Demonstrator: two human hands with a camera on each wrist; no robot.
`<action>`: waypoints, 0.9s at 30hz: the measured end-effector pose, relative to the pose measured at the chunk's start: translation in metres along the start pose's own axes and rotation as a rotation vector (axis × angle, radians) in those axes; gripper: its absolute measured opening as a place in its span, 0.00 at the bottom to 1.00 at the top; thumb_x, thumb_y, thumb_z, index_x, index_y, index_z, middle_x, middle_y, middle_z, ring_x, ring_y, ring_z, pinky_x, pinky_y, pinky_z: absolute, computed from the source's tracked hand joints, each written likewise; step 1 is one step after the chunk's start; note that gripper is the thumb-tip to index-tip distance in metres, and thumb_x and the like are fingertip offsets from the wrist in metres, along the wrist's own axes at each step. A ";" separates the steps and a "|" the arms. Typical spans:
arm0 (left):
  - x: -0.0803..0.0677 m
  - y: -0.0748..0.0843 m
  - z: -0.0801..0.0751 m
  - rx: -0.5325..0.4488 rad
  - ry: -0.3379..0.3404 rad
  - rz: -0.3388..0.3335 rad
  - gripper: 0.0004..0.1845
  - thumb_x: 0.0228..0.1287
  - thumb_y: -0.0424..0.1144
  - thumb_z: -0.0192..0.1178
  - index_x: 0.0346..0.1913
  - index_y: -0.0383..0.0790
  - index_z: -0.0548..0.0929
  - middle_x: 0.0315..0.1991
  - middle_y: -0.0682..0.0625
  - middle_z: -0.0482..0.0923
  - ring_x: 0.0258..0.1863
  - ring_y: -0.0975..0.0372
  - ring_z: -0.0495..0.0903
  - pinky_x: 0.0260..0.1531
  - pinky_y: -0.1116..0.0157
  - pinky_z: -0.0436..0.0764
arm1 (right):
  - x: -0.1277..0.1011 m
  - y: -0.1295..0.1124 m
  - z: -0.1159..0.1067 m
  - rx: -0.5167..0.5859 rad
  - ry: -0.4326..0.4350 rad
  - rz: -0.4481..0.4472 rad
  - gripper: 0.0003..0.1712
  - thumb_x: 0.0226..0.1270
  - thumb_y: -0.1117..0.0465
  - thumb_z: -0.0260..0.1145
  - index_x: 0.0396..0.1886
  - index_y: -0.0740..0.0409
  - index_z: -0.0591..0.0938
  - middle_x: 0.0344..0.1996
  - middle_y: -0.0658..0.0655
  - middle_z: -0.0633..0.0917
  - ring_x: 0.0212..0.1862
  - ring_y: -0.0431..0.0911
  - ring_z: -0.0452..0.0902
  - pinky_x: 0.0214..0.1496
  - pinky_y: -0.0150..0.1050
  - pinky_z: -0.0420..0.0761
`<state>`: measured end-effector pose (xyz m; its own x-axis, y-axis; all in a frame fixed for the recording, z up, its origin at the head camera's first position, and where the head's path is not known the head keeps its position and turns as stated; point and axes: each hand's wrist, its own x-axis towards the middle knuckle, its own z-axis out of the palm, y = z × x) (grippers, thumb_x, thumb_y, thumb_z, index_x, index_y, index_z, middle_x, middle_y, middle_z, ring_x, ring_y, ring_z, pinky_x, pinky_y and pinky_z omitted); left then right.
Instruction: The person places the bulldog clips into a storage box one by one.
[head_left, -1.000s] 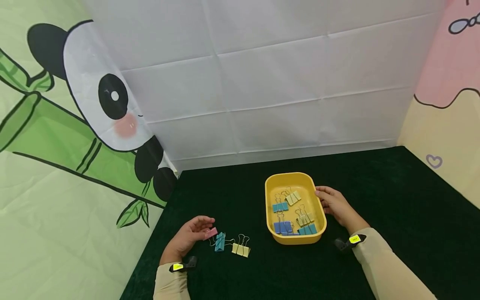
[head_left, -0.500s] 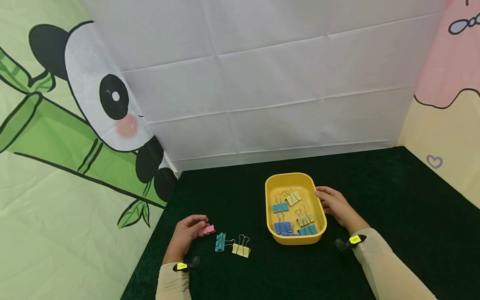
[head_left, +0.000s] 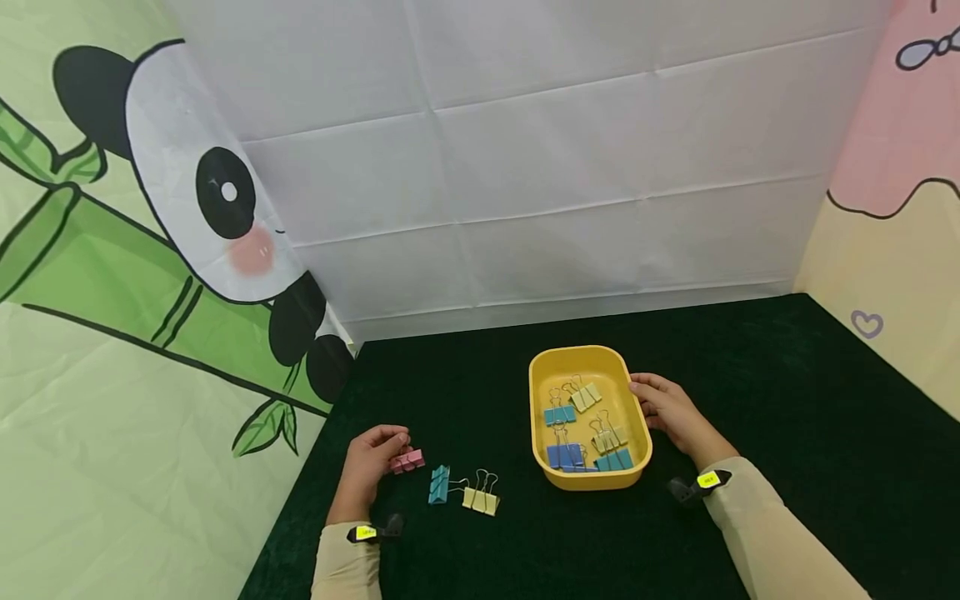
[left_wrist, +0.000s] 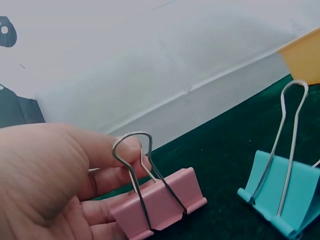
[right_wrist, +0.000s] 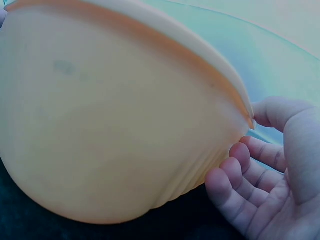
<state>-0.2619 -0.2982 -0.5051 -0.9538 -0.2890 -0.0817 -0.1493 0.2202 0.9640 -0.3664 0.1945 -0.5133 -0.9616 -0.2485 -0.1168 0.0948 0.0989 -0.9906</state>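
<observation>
My left hand (head_left: 369, 460) pinches a pink binder clip (head_left: 407, 461) between thumb and fingers, at its wire handles. In the left wrist view the pink clip's body faces the camera, with fingers behind it. A teal binder clip (head_left: 439, 484) and a pale yellow binder clip (head_left: 481, 500) lie on the dark cloth just right of that hand. At the right side of a yellow plastic tray (head_left: 537, 417), my right hand (head_left: 675, 417) grips the wall. In the right wrist view its thumb is at the rim, with the fingertips against the outer side.
Inside the tray lie several binder clips, among them a blue clip (head_left: 564, 455), a teal clip (head_left: 613, 460) and a pale yellow clip (head_left: 585, 397). Dark green cloth (head_left: 720, 350) covers the table. A white sheet (head_left: 525, 208) hangs behind it, with a panda-printed sheet (head_left: 112, 275) at the left.
My left hand has picked up the pink clip and drawn it slightly left, apart from the teal clip. The right hand and the tray stay in place.
</observation>
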 end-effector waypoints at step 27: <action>0.001 0.091 0.087 -0.104 0.027 0.040 0.11 0.72 0.38 0.61 0.50 0.34 0.85 0.43 0.45 0.82 0.37 0.59 0.79 0.33 0.67 0.83 | 0.000 0.000 0.000 0.016 0.012 0.014 0.37 0.77 0.41 0.57 0.73 0.59 0.66 0.55 0.61 0.79 0.45 0.49 0.80 0.45 0.40 0.84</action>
<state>-0.2994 -0.1970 -0.4395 -0.9508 -0.3074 -0.0372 -0.0821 0.1346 0.9875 -0.3668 0.1945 -0.5133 -0.9630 -0.2360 -0.1300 0.1122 0.0871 -0.9899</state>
